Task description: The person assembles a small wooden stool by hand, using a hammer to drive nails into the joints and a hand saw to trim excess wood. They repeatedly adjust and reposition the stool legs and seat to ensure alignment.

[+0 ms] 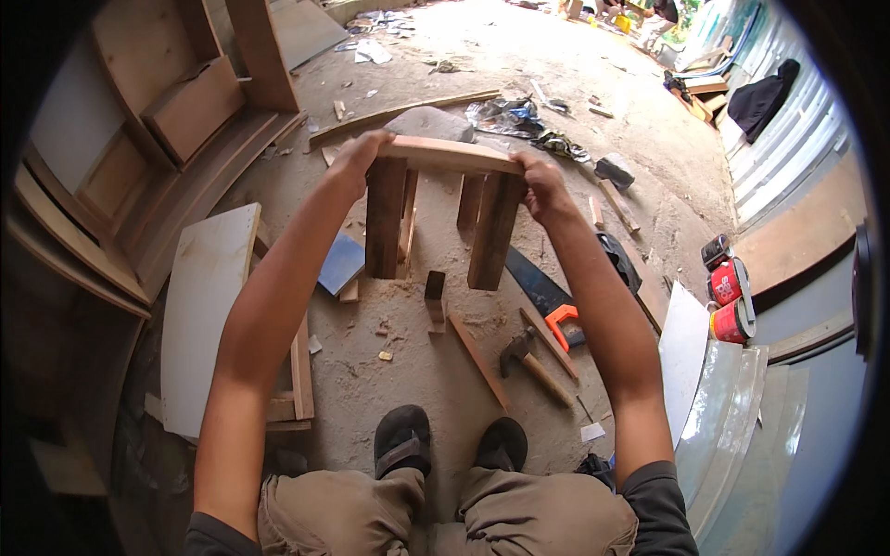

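In front of me, both hands hold up a small wooden stool with a pale top edge (452, 156) and dark brown legs (498, 232) that point down. My left hand (357, 159) is closed around the top's left end. At its right end, my right hand (547, 190) grips the wood. Below the stool, a short upright block (435, 298) stands on the dusty ground. Nearer my feet lie a claw hammer (536, 369) and two thin wood strips, one (478, 361) beside the other (550, 345). Partly behind my right forearm lies a handsaw with an orange handle (562, 320).
A pale board (206, 315) leans at left, near a wooden cabinet frame (269, 56). A blue flat piece (343, 263) and a large stone (431, 122) are on the ground. Red cans (729, 281) and glass-like sheets (728, 398) lie at right. Another person (656, 20) is far off.
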The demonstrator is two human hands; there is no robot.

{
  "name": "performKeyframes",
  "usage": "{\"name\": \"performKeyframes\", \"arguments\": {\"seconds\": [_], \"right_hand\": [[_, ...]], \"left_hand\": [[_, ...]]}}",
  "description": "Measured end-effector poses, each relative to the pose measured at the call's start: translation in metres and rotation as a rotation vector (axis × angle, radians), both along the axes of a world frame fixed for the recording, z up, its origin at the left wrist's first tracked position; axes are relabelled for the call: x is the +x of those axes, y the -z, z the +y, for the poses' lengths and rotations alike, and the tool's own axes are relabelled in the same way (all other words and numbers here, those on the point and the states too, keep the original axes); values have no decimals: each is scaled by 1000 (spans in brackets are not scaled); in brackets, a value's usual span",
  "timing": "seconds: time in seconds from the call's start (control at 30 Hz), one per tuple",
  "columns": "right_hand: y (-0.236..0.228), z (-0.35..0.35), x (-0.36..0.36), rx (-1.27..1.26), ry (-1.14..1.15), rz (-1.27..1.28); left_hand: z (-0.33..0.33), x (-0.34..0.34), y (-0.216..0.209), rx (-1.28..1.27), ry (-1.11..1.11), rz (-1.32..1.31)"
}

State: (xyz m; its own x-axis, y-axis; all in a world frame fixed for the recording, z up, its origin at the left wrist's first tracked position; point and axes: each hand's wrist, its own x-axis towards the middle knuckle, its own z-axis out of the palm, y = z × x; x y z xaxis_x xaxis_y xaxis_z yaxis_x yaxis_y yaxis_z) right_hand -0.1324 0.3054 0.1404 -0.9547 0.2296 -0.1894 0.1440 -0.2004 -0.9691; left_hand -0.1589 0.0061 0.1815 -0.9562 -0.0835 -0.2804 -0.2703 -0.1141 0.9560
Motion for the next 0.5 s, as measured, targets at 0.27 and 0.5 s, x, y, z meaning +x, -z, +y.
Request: {"name": "performKeyframes", "arguments": {"seconds": [0.27, 0.5], "right_hand": [[-21, -9, 19, -195, -85, 116], [2, -14, 47, -110, -270, 268]], "left_hand": [[-3, 4, -26, 12, 11, 82], [-32, 12, 41, 149, 267, 308]]}}
